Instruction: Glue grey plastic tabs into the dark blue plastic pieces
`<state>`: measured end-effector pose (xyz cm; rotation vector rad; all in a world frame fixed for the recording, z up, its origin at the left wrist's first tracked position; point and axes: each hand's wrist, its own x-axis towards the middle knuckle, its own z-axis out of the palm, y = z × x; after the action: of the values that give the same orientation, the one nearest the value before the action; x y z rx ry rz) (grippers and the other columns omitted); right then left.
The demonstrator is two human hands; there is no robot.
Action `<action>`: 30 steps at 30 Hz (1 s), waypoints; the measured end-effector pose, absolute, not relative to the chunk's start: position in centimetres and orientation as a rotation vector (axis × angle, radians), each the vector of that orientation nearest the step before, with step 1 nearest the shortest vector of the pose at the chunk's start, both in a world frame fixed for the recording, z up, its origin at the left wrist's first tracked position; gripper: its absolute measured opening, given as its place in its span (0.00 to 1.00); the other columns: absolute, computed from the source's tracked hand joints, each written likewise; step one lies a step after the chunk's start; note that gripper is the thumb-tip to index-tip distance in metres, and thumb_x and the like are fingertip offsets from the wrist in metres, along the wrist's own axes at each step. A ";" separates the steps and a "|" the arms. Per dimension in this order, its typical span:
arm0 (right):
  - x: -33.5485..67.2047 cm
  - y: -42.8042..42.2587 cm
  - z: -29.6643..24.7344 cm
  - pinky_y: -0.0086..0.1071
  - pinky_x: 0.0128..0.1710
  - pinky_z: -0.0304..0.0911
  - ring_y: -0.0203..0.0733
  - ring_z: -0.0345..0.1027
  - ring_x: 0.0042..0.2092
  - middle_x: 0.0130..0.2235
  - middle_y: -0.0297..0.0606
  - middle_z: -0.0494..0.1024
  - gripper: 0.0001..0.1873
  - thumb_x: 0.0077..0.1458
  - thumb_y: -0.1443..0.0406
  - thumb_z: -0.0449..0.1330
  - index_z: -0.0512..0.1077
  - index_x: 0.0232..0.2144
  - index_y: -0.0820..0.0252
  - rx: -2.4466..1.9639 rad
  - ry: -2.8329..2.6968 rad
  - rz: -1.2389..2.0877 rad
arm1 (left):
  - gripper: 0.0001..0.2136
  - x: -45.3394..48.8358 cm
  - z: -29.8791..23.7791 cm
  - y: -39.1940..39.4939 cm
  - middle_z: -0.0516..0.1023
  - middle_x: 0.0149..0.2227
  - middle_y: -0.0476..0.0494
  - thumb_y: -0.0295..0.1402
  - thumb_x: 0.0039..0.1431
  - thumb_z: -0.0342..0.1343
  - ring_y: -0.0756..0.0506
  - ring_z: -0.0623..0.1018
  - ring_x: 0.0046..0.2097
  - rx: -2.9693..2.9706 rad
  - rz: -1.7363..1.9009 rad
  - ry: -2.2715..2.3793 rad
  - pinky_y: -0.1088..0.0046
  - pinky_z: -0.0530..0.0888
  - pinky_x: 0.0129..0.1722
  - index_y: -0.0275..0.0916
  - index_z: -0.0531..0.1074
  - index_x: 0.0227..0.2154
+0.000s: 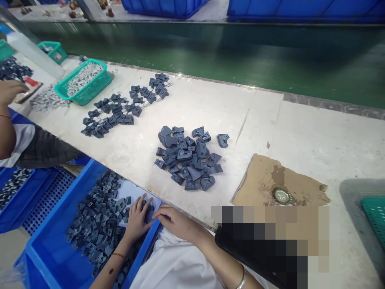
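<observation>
My left hand [137, 218] reaches into a blue crate [54, 249] below the table edge, fingers spread over the dark grey plastic parts [96, 220] heaped inside. My right hand [177, 224] rests on the crate's near rim beside it, fingers curled over the edge and touching the parts; what they hold is hidden. On the white table above lies a pile of the same dark grey parts [189, 158].
More grey parts lie in rows [120, 108] toward a teal basket [83, 81] of pale pieces. Another person's arm and hand [9, 104] work at the left. A brown cardboard patch [279, 186], a green conveyor belt [228, 52] and blue bins sit beyond.
</observation>
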<state>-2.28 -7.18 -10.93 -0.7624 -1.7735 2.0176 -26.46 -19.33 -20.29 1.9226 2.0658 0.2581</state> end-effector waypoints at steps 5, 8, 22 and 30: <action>-2.2 -7.1 -10.8 0.36 0.59 0.64 0.43 0.74 0.53 0.48 0.39 0.81 0.15 0.66 0.71 0.55 0.81 0.43 0.55 -0.753 -1.773 2.007 | 0.21 -26.7 -20.0 -19.2 0.72 0.60 0.31 0.43 0.64 0.54 0.30 0.73 0.59 1.930 0.206 2.043 0.47 0.73 0.57 0.41 0.75 0.57; -2.2 -7.0 -10.7 0.35 0.58 0.65 0.43 0.75 0.52 0.47 0.39 0.81 0.15 0.66 0.72 0.55 0.81 0.43 0.55 -0.750 -1.772 1.999 | 0.18 -26.5 -19.6 -19.1 0.74 0.54 0.33 0.41 0.66 0.52 0.33 0.76 0.55 1.901 0.198 2.074 0.52 0.76 0.54 0.41 0.74 0.54; -2.0 -7.0 -10.2 0.34 0.57 0.65 0.42 0.75 0.51 0.45 0.39 0.81 0.14 0.66 0.71 0.55 0.81 0.42 0.56 -0.767 -1.791 1.978 | 0.12 -26.7 -18.0 -18.3 0.78 0.44 0.41 0.45 0.64 0.52 0.37 0.80 0.46 1.816 0.194 2.056 0.61 0.81 0.41 0.43 0.73 0.40; -2.0 -6.9 -10.0 0.35 0.57 0.66 0.42 0.75 0.50 0.46 0.38 0.82 0.14 0.66 0.71 0.56 0.81 0.42 0.55 -0.771 -1.791 1.982 | 0.12 -27.3 -18.1 -18.7 0.76 0.39 0.43 0.46 0.66 0.50 0.40 0.80 0.44 1.735 0.353 2.247 0.62 0.79 0.46 0.43 0.68 0.38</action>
<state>-2.04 -6.86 -10.00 -0.7706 -1.7911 1.9815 -27.35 -18.66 -18.07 1.7348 2.2469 0.3527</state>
